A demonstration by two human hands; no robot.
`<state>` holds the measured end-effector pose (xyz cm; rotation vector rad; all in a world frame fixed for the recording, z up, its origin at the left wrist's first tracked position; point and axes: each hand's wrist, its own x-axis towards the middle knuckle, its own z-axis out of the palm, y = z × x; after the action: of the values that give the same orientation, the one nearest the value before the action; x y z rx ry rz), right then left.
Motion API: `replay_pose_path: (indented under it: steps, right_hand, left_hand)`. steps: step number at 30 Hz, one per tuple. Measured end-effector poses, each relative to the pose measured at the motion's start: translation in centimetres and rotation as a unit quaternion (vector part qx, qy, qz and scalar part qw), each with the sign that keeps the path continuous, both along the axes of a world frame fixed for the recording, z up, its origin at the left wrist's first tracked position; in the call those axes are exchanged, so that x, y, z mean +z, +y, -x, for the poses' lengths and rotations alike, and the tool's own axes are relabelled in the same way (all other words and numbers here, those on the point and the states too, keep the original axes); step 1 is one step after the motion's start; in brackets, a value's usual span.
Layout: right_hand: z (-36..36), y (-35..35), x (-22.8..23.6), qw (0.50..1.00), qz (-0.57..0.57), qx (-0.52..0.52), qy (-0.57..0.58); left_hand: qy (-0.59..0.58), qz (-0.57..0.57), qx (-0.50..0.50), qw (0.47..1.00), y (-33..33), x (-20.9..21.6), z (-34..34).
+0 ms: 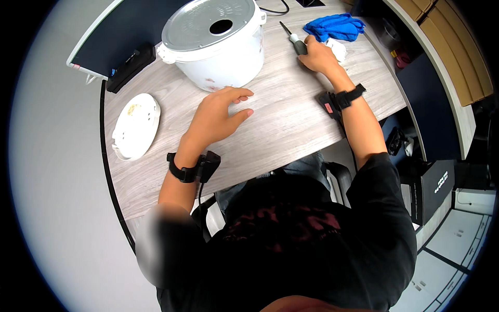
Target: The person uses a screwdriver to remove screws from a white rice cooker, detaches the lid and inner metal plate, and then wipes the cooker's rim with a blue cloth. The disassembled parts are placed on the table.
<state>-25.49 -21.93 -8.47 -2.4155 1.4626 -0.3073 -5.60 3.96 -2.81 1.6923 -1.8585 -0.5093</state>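
A white appliance body like a rice cooker (223, 65), with a grey metal disc and a dark round hole on top, stands at the far middle of the desk. My left hand (215, 115) is just in front of it, fingers curved and thumb apart, holding nothing. At the far right, my right hand (318, 54) has its thumb and fingers around the handle of a screwdriver (298, 44). The screwdriver's dark shaft points away to the left. Near the left edge lies a white oval plastic cover (136, 127) with small holes and a yellowish spot.
Beyond my right hand are a crumpled blue cloth (335, 27) and a small white piece (338, 50). A black monitor-like panel (125, 31) and a black box-shaped item (131, 67) stand at the back left. A shelf with cardboard boxes (457, 57) borders the right side.
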Motion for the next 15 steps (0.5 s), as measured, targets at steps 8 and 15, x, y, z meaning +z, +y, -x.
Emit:
replay_pose_path:
  steps: [8,15]
  right_hand:
    - [4.0,6.0,8.2,0.950,0.115,0.030,-0.287]
    - [1.7,10.0,10.9,0.865,-0.064,0.214,-0.450]
  left_hand:
    - [0.008,0.052,-0.014,0.999,0.0,1.0,0.0]
    - [0.112,0.019,-0.066,0.991,-0.5,2.2,1.9]
